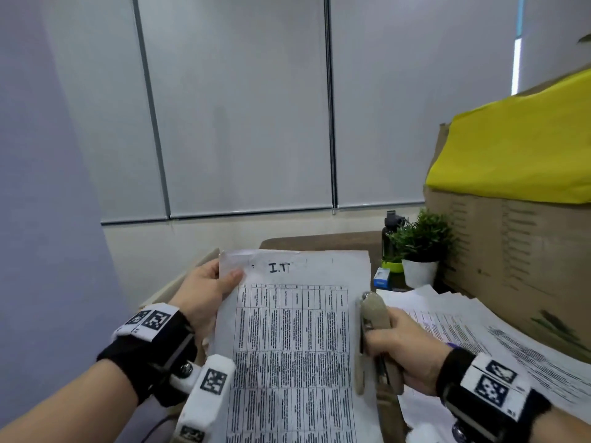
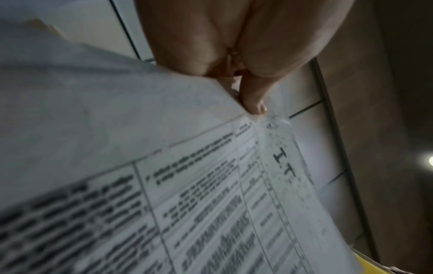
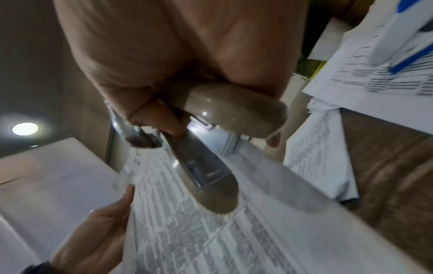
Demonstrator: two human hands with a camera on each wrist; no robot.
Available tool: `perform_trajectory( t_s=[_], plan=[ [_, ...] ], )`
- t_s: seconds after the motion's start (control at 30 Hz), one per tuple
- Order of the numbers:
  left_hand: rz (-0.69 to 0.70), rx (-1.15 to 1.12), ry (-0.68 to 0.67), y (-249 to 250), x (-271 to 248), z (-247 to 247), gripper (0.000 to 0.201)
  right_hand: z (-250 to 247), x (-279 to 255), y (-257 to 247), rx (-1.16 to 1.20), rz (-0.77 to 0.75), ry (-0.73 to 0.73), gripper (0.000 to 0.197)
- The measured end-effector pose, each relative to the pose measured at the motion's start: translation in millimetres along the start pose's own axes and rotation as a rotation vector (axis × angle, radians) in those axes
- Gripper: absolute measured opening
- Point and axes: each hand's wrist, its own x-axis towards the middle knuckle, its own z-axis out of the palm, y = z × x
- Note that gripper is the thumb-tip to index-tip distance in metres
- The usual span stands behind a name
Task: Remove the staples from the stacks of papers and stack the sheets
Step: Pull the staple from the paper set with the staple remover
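A stack of printed sheets point(image 1: 294, 340) marked "I.T" at the top is held up in front of me, with a table of text on the top page. My left hand point(image 1: 208, 289) pinches its upper left corner, thumb on the front of the sheets point(image 2: 211, 185). My right hand point(image 1: 393, 340) grips a beige stapler point(image 1: 372, 318) by the stack's right edge. In the right wrist view the stapler point(image 3: 211, 166) stands with its jaws apart over the page, and my left hand point(image 3: 100, 222) shows at the paper's edge. No staple is visible.
Loose printed sheets point(image 1: 479, 330) lie spread on the brown desk to the right. Behind them stand a small potted plant point(image 1: 422, 247), a dark bottle point(image 1: 390, 238), a small blue box point(image 1: 381, 278) and cardboard boxes point(image 1: 511, 244) under a yellow cover.
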Motion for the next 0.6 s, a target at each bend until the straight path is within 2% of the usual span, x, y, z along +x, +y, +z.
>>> perform_trajectory(
  t_s=[0.07, 0.1, 0.17, 0.23, 0.27, 0.37, 0.43, 0.5, 0.6],
  plan=[
    [0.048, -0.012, 0.023, 14, -3, 4, 0.013, 3, 4, -11, -0.028, -0.078, 0.065, 0.041],
    [0.097, -0.011, 0.046, 23, -4, 6, 0.013, 3, 6, -20, -0.022, -0.111, 0.097, 0.032],
    [0.250, 0.007, 0.094, 45, -6, 12, 0.014, 6, 9, -44, 0.033, -0.179, 0.139, 0.018],
    [0.386, 0.021, 0.121, 62, -13, 20, 0.015, 12, 9, -65, 0.094, -0.234, 0.176, 0.022],
    [0.409, 0.032, 0.103, 65, -17, 24, 0.015, 17, 8, -69, 0.100, -0.250, 0.195, 0.023],
    [0.357, 0.094, 0.102, 37, -28, 26, 0.008, 27, -3, -61, 0.035, -0.242, 0.257, 0.019],
    [0.268, 0.191, 0.089, 8, -34, 25, 0.021, 32, -8, -42, 0.006, -0.208, 0.278, 0.015],
    [0.227, 0.256, 0.079, -8, -37, 26, 0.028, 35, -8, -27, -0.014, -0.148, 0.310, 0.020],
    [0.240, 0.152, 0.116, -6, -36, 32, 0.020, 35, -9, -26, -0.002, -0.155, 0.352, 0.017]
  ],
)
